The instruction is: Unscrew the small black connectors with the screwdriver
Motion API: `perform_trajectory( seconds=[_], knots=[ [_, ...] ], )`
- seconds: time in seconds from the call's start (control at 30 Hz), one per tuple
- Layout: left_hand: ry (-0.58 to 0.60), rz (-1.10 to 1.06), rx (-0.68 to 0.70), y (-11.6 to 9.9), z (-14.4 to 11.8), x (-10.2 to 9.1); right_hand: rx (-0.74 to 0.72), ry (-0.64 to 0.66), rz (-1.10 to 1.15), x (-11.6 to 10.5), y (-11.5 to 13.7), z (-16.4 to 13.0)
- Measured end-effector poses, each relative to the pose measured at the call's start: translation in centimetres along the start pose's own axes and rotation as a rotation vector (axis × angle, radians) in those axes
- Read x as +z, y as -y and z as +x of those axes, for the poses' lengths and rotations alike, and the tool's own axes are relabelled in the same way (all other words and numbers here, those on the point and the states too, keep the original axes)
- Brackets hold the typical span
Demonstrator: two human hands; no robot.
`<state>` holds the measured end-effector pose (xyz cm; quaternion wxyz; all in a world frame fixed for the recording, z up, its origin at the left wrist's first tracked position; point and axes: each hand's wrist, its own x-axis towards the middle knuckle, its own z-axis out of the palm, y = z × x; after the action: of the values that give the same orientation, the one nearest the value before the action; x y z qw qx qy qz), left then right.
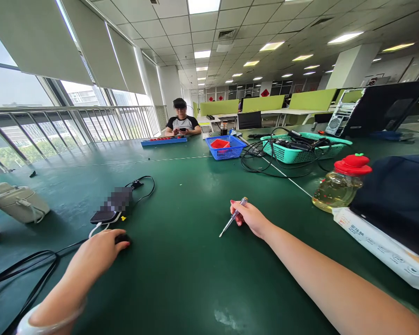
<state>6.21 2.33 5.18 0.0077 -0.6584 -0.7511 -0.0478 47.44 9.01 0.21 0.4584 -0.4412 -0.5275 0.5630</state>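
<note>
My right hand [247, 217] is closed around a slim screwdriver [234, 216] with a see-through handle. Its tip slants down to the left, at or just above the green table [181, 279]; I cannot tell whether it touches. On the left, my left hand [99, 251] curls over a small black object [122, 238] lying on the table, mostly hidden under the fingers. Just beyond that hand lies a dark phone [106, 216] with white cables at its near end. A small yellow piece [123, 218] is beside the phone.
Black cables [38, 260] run along the left, near a beige bag [19, 202]. At the back are a blue basket [226, 151] and a teal basket [289, 156] of wires. A red-lidded bottle [338, 188] and white box [377, 242] stand right. Opposite sits a person [182, 123].
</note>
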Motion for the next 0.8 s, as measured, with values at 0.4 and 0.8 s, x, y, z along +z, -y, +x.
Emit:
perform_trajectory(
  seconds=[0.4, 0.8],
  knots=[
    [0.046, -0.238, 0.563, -21.6, 2.9, 1.9, -0.213, -0.232, 0.017, -0.8, 0.0, 0.1],
    [0.054, -0.542, 0.595, -21.2, 5.3, 6.0, -0.557, -0.229, -0.539, 0.5, 1.1, -2.2]
  ],
)
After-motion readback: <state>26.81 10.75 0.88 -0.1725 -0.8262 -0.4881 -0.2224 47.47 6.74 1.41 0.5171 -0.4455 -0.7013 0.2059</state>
